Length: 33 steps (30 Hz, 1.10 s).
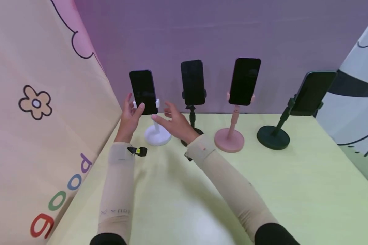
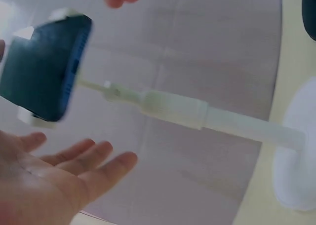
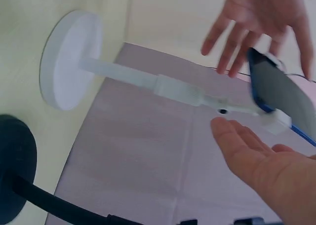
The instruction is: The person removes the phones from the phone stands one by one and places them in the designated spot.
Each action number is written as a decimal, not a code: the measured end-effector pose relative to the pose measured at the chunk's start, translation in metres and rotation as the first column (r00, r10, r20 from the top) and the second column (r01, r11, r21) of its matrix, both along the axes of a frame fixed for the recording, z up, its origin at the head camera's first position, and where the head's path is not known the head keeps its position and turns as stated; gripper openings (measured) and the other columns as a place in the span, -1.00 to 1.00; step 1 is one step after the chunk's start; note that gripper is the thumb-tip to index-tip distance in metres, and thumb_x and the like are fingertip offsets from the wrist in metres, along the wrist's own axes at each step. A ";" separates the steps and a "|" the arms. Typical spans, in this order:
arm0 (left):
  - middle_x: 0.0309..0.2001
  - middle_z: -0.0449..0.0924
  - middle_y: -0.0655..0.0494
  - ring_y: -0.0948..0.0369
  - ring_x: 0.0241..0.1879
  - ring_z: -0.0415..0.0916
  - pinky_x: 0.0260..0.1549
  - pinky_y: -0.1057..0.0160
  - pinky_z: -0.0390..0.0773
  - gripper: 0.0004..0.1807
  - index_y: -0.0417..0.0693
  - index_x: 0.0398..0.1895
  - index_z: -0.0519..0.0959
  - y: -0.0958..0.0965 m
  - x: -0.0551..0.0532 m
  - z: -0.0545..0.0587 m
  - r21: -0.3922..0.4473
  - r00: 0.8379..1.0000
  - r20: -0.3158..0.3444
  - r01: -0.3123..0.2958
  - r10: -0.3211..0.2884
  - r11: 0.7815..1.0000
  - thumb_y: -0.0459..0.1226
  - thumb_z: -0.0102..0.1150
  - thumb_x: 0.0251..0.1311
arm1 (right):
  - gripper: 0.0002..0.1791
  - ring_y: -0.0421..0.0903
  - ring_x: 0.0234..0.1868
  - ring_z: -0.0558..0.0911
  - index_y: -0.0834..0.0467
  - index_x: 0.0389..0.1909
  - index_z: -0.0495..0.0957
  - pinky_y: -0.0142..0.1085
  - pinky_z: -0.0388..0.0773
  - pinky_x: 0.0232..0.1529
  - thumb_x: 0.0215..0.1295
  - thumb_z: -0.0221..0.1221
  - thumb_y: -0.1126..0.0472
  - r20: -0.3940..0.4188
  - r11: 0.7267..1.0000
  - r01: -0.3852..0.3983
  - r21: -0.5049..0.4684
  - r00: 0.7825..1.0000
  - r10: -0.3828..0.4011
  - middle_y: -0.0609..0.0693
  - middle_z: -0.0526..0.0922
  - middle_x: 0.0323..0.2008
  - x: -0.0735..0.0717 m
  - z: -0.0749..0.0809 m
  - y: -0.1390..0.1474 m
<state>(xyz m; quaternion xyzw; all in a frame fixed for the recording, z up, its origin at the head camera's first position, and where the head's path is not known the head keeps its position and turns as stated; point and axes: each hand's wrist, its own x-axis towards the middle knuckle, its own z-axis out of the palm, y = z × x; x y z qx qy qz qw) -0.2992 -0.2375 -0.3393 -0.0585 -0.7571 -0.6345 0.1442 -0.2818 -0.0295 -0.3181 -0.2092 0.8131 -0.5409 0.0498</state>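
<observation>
Phones (image 1: 142, 89): four, on four stands (image 1: 158, 136); two hands (image 1: 129, 119).

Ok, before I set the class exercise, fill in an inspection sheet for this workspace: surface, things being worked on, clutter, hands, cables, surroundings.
Surface: pale table, shadows across it.
Job's things: white stand, a dark-screened phone in its clamp.
Other stands: black stand, pink stand, dark green stand, each loaded likewise; the dark green one leans right.
Clutter: nothing seen.
Left hand: open, at the phone's left side; contact unclear.
Right hand: open, right of the white stand, gripping nothing.
Cables: nothing seen.
Surroundings: purple backdrop; left panel with flower and letters; right panel with a cartoon figure.
</observation>
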 end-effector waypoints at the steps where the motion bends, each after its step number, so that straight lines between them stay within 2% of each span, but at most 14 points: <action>1: 0.50 -0.05 0.00 0.02 0.41 0.08 0.33 -0.09 0.13 -0.13 0.49 0.50 -0.13 0.000 -0.005 -0.001 0.004 1.000 -0.002 0.009 -0.009 1.000 0.14 0.13 0.23 | 0.03 -0.02 0.38 0.29 -0.07 0.50 -0.08 0.01 0.30 0.28 0.13 0.16 -0.39 0.000 1.000 0.002 0.012 1.000 -0.002 0.03 0.23 0.40 -0.004 0.001 -0.003; 7: 0.45 0.07 0.06 0.00 0.31 0.26 0.29 -0.07 0.22 -0.18 0.38 0.51 -0.10 0.003 -0.028 -0.004 0.100 0.993 -0.055 0.114 -0.109 0.988 0.06 0.09 0.30 | 0.03 -0.02 0.38 0.28 -0.05 0.50 -0.11 0.02 0.30 0.27 0.16 0.15 -0.37 -0.025 0.999 0.011 0.038 1.000 -0.010 0.07 0.19 0.42 -0.027 0.004 -0.013; 9: 0.44 0.11 0.05 0.01 0.30 0.28 0.27 -0.06 0.25 -0.21 0.28 0.51 -0.06 0.004 -0.034 -0.004 0.121 0.990 -0.049 0.137 -0.132 0.983 0.06 0.06 0.32 | 0.03 -0.03 0.39 0.26 -0.05 0.50 -0.12 0.00 0.29 0.28 0.16 0.16 -0.36 -0.013 1.000 0.013 0.023 1.000 -0.013 0.08 0.18 0.42 -0.035 0.005 -0.015; 11: 0.47 0.05 0.08 0.06 0.33 0.21 0.28 -0.06 0.24 -0.21 0.20 0.52 -0.06 0.004 -0.037 -0.004 0.112 0.993 -0.009 0.120 -0.120 0.986 0.10 0.01 0.33 | 0.04 -0.02 0.40 0.24 -0.05 0.50 -0.14 0.00 0.28 0.29 0.16 0.18 -0.34 -0.001 1.000 0.006 0.010 1.000 -0.006 0.09 0.17 0.43 -0.041 0.005 -0.019; 16: 0.47 0.02 0.07 0.14 0.36 0.12 0.30 -0.05 0.20 -0.21 0.07 0.51 0.01 0.005 -0.039 -0.008 0.154 0.994 0.050 0.089 -0.098 0.984 0.15 -0.06 0.34 | -0.01 -0.01 0.41 0.23 -0.05 0.50 -0.17 -0.06 0.27 0.31 0.24 0.17 -0.25 -0.034 0.999 -0.033 0.003 0.999 0.033 0.07 0.10 0.46 -0.050 0.002 -0.029; 19: 0.38 0.20 -0.02 0.15 0.26 0.27 0.29 -0.02 0.22 -0.29 -0.04 0.44 0.16 0.006 -0.041 -0.012 0.223 0.992 0.019 0.114 -0.122 0.968 0.13 -0.06 0.35 | -0.10 -0.03 0.37 0.30 0.00 0.49 -0.16 -0.11 0.29 0.30 0.32 0.13 -0.16 -0.082 0.998 -0.061 0.001 0.995 0.061 0.07 0.14 0.44 -0.051 -0.001 -0.035; 22: 0.27 0.33 -0.05 0.17 0.14 0.39 0.26 -0.01 0.28 -0.32 -0.09 0.37 0.26 0.008 -0.043 -0.015 0.257 0.991 -0.007 0.132 -0.135 0.957 0.12 -0.05 0.35 | -0.18 -0.05 0.32 0.36 0.05 0.48 -0.13 -0.15 0.31 0.29 0.39 0.09 -0.08 -0.118 0.998 -0.063 0.010 0.991 0.064 0.07 0.21 0.41 -0.052 -0.002 -0.038; 27: 0.23 0.37 -0.03 0.20 0.09 0.42 0.24 -0.01 0.31 -0.31 -0.13 0.35 0.28 0.010 -0.044 -0.017 0.236 0.992 -0.017 0.126 -0.126 0.964 0.14 -0.07 0.35 | -0.25 -0.04 0.30 0.38 0.02 0.46 -0.09 -0.12 0.33 0.28 0.42 0.05 -0.07 -0.131 1.000 -0.002 0.018 0.991 0.005 0.06 0.24 0.40 -0.053 -0.004 -0.043; 33: 0.30 0.30 -0.05 0.18 0.20 0.34 0.27 -0.01 0.27 -0.32 -0.08 0.39 0.25 0.006 -0.040 -0.016 0.195 0.994 0.012 0.106 -0.110 0.975 0.14 -0.12 0.36 | -0.28 -0.05 0.34 0.32 0.05 0.44 -0.06 -0.10 0.28 0.31 0.43 0.01 -0.11 -0.133 1.000 0.022 0.015 0.991 -0.020 0.05 0.21 0.41 -0.051 -0.004 -0.050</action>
